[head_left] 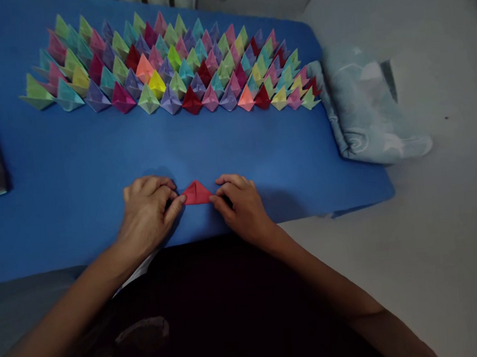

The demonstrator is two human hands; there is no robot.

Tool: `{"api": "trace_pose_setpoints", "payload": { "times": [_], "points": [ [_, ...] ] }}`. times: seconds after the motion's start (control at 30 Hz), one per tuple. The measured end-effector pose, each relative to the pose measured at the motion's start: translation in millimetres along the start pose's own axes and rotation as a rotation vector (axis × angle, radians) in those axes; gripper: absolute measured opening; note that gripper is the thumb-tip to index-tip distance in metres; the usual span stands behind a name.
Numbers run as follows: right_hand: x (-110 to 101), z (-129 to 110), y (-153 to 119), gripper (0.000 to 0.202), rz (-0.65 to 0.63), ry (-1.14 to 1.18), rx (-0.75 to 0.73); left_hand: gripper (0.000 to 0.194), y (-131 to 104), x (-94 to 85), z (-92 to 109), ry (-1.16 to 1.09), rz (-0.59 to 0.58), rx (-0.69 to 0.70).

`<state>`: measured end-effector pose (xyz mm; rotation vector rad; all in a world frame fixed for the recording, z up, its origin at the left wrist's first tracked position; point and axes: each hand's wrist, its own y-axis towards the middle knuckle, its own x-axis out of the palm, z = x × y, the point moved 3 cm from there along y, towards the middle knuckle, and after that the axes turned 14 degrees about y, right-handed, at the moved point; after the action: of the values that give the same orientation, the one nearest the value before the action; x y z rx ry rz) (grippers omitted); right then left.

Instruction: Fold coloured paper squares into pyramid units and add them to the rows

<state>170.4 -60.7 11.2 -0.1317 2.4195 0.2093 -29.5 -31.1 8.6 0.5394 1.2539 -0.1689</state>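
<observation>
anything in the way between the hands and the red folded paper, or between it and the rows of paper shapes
Nothing visible: the left hand and right hand touch the red folded paper at its lower corners. Between it and the rows of paper shapes, only the blue surface shows.

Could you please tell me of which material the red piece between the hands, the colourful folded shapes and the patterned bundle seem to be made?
Red piece: probably paper, matte; flat facets, a straight crease.
Colourful folded shapes: likely paper too, matte, with sharp points.
Patterned bundle: apparently soft fabric, dull, with rounded edges.
</observation>
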Motion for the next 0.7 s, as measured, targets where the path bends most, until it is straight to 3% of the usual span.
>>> {"api": "trace_pose_setpoints", "payload": {
  "times": [0.53, 0.7],
  "points": [
    [1.1, -4.4, 6.6, 0.020, -0.026, -0.062, 0.045, 0.025, 3.7, 0.7, 6.3, 0.122, 0.006, 0.021],
    [0.7, -8.0, 7.4, 0.020, -0.056, -0.107, 0.082, 0.025, 3.4, 0.1, 8.7, 0.175, -0.038, -0.014]
  ]
}}
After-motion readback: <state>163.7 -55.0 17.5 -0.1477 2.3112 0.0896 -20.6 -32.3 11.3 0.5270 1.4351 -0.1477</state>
